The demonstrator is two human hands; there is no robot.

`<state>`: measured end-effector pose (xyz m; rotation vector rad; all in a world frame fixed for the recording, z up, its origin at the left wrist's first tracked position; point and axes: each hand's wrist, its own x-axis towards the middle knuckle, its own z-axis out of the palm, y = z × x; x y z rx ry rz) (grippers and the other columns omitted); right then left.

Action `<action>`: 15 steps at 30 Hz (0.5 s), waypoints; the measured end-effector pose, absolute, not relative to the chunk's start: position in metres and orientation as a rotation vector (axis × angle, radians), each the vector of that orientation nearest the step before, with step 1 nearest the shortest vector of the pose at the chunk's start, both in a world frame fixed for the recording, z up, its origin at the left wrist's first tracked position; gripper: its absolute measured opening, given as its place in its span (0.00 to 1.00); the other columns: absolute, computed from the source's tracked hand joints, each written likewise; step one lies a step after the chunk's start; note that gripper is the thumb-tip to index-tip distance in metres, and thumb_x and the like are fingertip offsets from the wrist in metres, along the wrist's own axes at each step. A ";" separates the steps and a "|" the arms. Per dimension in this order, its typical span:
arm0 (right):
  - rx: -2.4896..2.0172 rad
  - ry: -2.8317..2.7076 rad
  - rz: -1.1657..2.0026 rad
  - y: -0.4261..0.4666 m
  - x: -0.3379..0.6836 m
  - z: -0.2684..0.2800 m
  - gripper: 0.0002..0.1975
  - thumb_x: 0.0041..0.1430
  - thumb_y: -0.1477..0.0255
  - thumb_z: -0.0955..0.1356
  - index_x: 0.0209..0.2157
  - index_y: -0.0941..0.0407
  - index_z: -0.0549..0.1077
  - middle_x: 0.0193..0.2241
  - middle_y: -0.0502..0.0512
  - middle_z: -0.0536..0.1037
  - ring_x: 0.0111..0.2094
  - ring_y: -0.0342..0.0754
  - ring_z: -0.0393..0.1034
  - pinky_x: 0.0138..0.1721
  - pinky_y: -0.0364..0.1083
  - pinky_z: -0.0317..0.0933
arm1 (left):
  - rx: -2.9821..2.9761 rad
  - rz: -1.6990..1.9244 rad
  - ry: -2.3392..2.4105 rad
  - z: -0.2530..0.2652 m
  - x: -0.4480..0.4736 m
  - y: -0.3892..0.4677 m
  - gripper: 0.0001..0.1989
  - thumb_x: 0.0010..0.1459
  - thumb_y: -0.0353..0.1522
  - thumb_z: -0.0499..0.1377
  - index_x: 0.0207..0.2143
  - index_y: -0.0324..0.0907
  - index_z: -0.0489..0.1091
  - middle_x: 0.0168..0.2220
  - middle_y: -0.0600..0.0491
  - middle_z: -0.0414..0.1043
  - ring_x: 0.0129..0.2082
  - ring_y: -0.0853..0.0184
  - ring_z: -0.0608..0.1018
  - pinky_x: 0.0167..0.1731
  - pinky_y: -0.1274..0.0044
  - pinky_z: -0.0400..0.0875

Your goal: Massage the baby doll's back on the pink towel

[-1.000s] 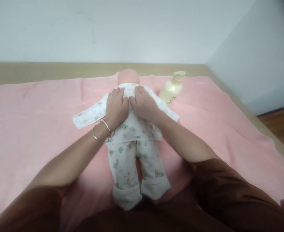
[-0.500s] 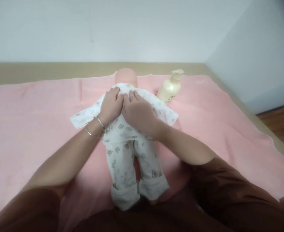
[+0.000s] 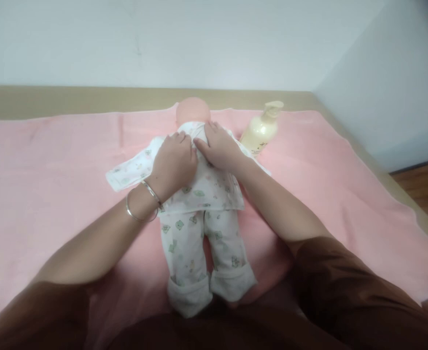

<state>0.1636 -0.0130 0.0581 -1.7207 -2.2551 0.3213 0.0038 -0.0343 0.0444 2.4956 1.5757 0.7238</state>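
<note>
On the upper part of a doll (image 3: 203, 201), the person's two bare hands rest side by side, backs upward, thumbs turned inward with a narrow gap between them. The left hand (image 3: 175, 163) lies on the left of its white printed shirt (image 3: 217, 187), fingers slightly curled; the right hand (image 3: 222, 148) lies a little farther forward on the other side, thumb spread from the fingers. Whether either hand pinches the cloth cannot be told. A silver bangle (image 3: 151, 193) circles the left wrist.

Just beyond the fingertips is the doll's round, bare head (image 3: 193, 111). One shirt sleeve (image 3: 130, 170) stretches out to the left of the left hand; the other is mostly hidden behind the right wrist. Nearer than the hands, toward the person, are matching trousers (image 3: 185, 238) with thickly rolled cuffs.

To the right of the right hand and slightly beyond it, a pale yellow pump bottle (image 3: 260, 132) appears tilted. Under everything spreads a pink cloth (image 3: 53, 170). Beyond it runs a tan surface (image 3: 90, 99), then a pale wall (image 3: 199, 43). Brown sleeves (image 3: 345, 272) cover the person's upper arms.
</note>
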 end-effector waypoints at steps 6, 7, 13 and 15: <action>-1.779 -2.302 0.074 -0.039 0.149 0.059 0.29 0.75 0.67 0.53 0.63 0.75 0.63 0.66 0.78 0.67 0.69 0.66 0.60 0.70 0.61 0.56 | 2.341 0.634 1.605 0.051 0.003 -0.022 0.12 0.66 0.30 0.45 0.38 0.40 0.67 0.47 0.41 0.74 0.54 0.53 0.75 0.61 0.59 0.70; -1.776 -2.320 0.009 -0.045 0.146 0.058 0.29 0.75 0.68 0.52 0.64 0.77 0.62 0.65 0.79 0.67 0.69 0.66 0.60 0.70 0.60 0.56 | 2.300 0.615 1.638 0.052 0.002 -0.018 0.11 0.65 0.30 0.45 0.36 0.41 0.66 0.45 0.42 0.74 0.52 0.54 0.75 0.59 0.59 0.71; -1.660 -2.426 -0.049 -0.053 0.143 0.061 0.26 0.74 0.72 0.52 0.60 0.75 0.67 0.60 0.78 0.72 0.65 0.62 0.65 0.68 0.57 0.59 | 2.303 0.526 1.694 0.054 -0.001 -0.012 0.13 0.67 0.32 0.43 0.37 0.41 0.66 0.44 0.42 0.74 0.49 0.53 0.76 0.58 0.59 0.70; -1.703 -2.390 0.109 -0.042 0.149 0.064 0.25 0.74 0.70 0.53 0.57 0.71 0.70 0.59 0.75 0.73 0.64 0.62 0.66 0.66 0.57 0.61 | 2.390 0.508 1.683 0.054 0.002 -0.020 0.14 0.67 0.31 0.43 0.38 0.39 0.67 0.46 0.39 0.73 0.51 0.51 0.75 0.59 0.56 0.70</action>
